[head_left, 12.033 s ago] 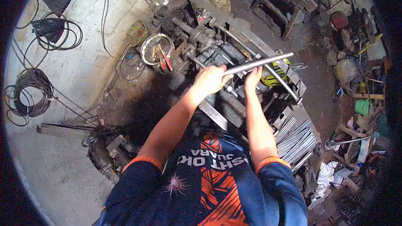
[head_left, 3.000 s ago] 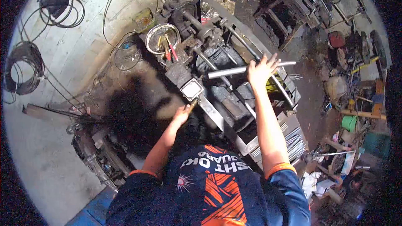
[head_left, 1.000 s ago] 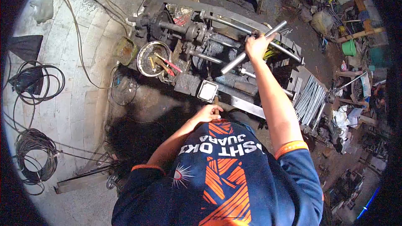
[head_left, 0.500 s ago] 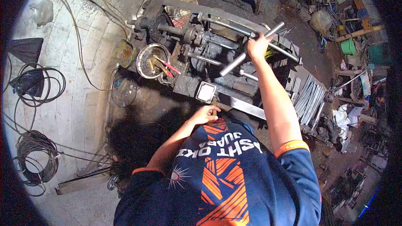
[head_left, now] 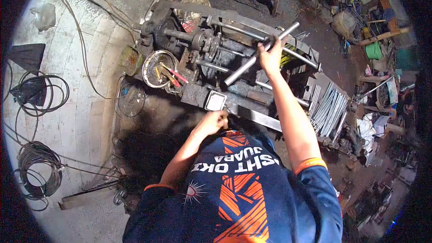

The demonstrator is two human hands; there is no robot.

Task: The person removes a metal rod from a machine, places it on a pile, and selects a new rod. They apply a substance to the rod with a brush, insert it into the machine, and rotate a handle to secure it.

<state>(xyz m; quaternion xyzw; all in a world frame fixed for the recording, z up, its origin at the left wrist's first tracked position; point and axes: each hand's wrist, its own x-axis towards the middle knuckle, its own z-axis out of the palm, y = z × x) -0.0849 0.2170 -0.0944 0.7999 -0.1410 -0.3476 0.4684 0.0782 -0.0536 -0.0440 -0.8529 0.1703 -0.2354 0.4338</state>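
Note:
My right hand [head_left: 271, 58] is wrapped round a metal tube [head_left: 243, 70], which slants above the bed of a greasy lathe-like machine [head_left: 193, 95]. My left hand [head_left: 210, 124] is closed at the machine's front edge, beside my shirt. Its fingers are curled on a short handle that they mostly hide. Just beyond that hand sits a small square tray [head_left: 216, 101] with a white rim. Long steel bars [head_left: 237, 29] run along the machine behind the tube.
A round basin [head_left: 146, 69] holding brushes with red handles stands at the machine's left. Many thin metal rods [head_left: 332, 108] lie stacked at its right end. Coiled cable [head_left: 40, 171] lies on the pale floor. A green bucket [head_left: 373, 50] is among clutter at the far right.
My right hand has shifted slightly left with the tube, whose near end has moved left and down. My left hand has curled more tightly around the handle.

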